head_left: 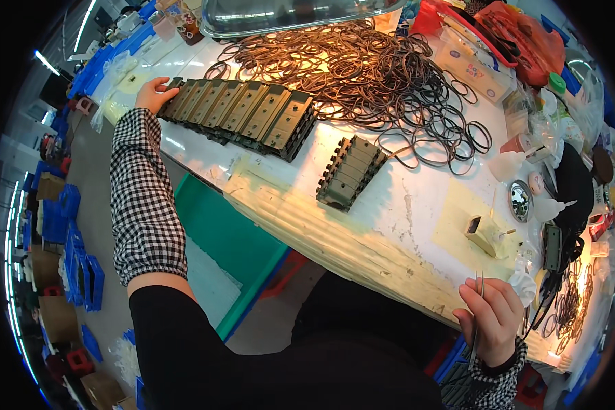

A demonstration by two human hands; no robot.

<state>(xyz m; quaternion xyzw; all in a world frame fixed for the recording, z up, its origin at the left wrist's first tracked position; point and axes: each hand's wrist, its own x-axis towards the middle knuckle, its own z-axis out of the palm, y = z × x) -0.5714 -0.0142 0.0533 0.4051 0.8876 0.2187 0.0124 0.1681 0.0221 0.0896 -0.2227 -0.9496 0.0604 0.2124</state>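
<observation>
My left hand (156,96) is at the far left of the table, its fingers closed on the end of a long row of stacked olive-green plastic casings (242,109). The casings stand side by side in layers, with small dark dots on their tops. My right hand (493,316) is at the table's front edge on the right, pinching a pair of thin metal tweezers (481,287) with the tips pointing up. Between the hands sits a smaller stack of the same green casings (350,172), apart from the long row.
A large tangle of dark rubber rings (362,68) spreads behind the casings. A clear plastic tray (294,19) stands at the back. A small yellowish block (488,236) and a round metal dish (521,200) are at the right. Below the table edge is a green bin (219,232).
</observation>
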